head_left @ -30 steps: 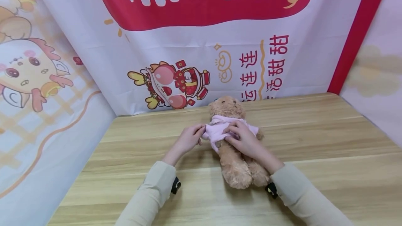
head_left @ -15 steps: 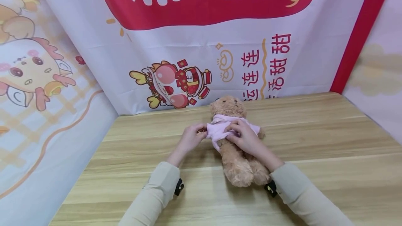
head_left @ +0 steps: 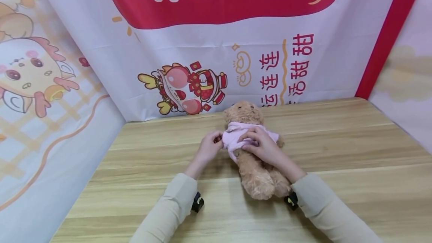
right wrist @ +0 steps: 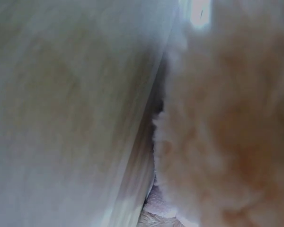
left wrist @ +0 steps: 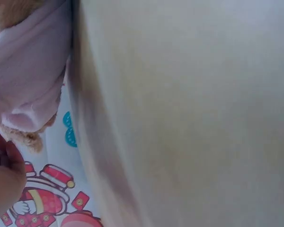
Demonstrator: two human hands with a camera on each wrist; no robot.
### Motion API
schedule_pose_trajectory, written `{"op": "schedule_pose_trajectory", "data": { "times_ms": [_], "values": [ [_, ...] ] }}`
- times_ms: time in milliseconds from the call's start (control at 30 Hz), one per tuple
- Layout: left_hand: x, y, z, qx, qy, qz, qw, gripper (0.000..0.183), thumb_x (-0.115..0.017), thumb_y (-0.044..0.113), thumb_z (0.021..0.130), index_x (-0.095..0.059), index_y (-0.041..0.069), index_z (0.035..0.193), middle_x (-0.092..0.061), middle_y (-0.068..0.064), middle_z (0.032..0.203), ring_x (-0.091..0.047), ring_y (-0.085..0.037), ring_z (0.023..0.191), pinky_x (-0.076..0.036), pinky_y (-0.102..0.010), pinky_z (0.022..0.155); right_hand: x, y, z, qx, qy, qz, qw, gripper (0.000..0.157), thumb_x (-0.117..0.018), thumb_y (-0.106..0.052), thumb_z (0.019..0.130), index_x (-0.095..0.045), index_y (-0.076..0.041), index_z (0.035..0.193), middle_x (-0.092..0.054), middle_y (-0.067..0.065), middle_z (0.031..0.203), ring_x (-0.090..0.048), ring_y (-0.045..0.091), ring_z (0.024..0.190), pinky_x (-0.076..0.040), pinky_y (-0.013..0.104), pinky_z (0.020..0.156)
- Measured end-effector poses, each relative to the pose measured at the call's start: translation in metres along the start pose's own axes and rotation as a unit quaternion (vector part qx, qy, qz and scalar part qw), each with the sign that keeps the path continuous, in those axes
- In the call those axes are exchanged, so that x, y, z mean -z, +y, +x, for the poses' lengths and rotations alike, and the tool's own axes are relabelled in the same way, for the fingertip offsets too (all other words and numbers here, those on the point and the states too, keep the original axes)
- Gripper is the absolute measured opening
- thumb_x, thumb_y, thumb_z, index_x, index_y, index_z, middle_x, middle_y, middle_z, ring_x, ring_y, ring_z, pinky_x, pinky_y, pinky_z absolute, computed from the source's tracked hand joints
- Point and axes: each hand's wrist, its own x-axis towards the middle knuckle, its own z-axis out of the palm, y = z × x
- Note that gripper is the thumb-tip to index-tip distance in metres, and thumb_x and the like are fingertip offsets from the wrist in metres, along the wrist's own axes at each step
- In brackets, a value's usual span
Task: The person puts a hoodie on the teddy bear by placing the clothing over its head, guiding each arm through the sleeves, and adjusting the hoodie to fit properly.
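A brown teddy bear (head_left: pixel 254 177) in a pale pink top (head_left: pixel 233 138) lies on its back on the table, head toward the back wall. My left hand (head_left: pixel 208 147) pinches the end of the sleeve on the bear's left-hand side in the head view. In the left wrist view, a furry paw (left wrist: pixel 26 137) pokes out of the sleeve (left wrist: pixel 26 116), right by the curled fingers of my hand (left wrist: pixel 2 175). My right hand (head_left: pixel 263 145) grips the front of the top near its hem, fingers bent over the cloth. Blurred leg fur (right wrist: pixel 227 132) fills much of the right wrist view.
The wood-grain table (head_left: pixel 337 153) reaches back to a white and red printed cloth (head_left: pixel 202 44). Another printed cloth (head_left: pixel 44 85) hangs along the left side, and a pale one (head_left: pixel 405 74) on the right.
My left hand has shifted slightly to the right at the sleeve, its fingers turning further in. My right hand stays on the top, and the bear has barely moved.
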Motion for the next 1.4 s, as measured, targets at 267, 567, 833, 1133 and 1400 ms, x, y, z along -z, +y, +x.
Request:
{"op": "schedule_pose_trajectory", "data": {
  "times_ms": [267,567,833,1133,1400],
  "values": [
    [-0.005,0.001,0.001,0.091,0.053,-0.026,0.9941,0.017,-0.053,0.005,0.093,-0.062,-0.009,0.095,-0.05,-0.005,0.074,-0.046,-0.012,0.07,-0.039,-0.019,0.063,0.002,-0.003,0.002,0.009,-0.037,0.002,0.999,0.01,-0.068,0.002,0.078,-0.066,-0.004,0.086,-0.055,0.013,0.094,-0.047,0.018,0.085,-0.039,0.025,0.074],
    [0.006,0.005,0.002,0.124,0.042,-0.044,0.9904,0.02,-0.062,0.016,0.091,-0.066,-0.002,0.097,-0.045,0.004,0.072,-0.043,-0.009,0.07,-0.038,-0.02,0.062,0.007,-0.006,0.002,-0.025,-0.058,0.002,0.998,0.006,-0.063,-0.001,0.082,-0.063,-0.005,0.087,-0.056,0.013,0.099,-0.05,0.027,0.101,-0.041,0.033,0.084],
    [0.011,0.018,-0.008,0.044,0.027,-0.002,0.9987,0.014,-0.067,0.006,0.082,-0.069,0.001,0.095,-0.046,-0.001,0.072,-0.042,-0.012,0.07,-0.036,-0.023,0.064,0.005,-0.005,0.005,-0.033,-0.048,-0.005,0.998,0.004,-0.062,-0.002,0.082,-0.062,-0.003,0.087,-0.055,0.015,0.097,-0.049,0.032,0.103,-0.038,0.039,0.087],
    [0.002,0.019,-0.011,-0.018,0.054,0.038,0.9976,0.006,-0.066,-0.001,0.08,-0.067,-0.002,0.086,-0.053,-0.01,0.072,-0.045,-0.012,0.07,-0.038,-0.02,0.063,0.006,-0.008,0.005,-0.037,-0.05,-0.009,0.998,0.006,-0.063,0.0,0.081,-0.062,-0.005,0.085,-0.055,0.013,0.095,-0.048,0.03,0.101,-0.036,0.035,0.086],
    [0.009,0.009,-0.004,0.069,0.105,0.016,0.9919,0.013,-0.061,0.011,0.09,-0.065,-0.001,0.089,-0.064,-0.014,0.077,-0.045,-0.01,0.062,-0.038,-0.022,0.058,0.004,-0.006,0.004,-0.025,-0.068,0.017,0.997,0.006,-0.064,0.002,0.079,-0.063,-0.003,0.083,-0.053,0.011,0.089,-0.045,0.02,0.089,-0.034,0.025,0.076]
  ]
}}
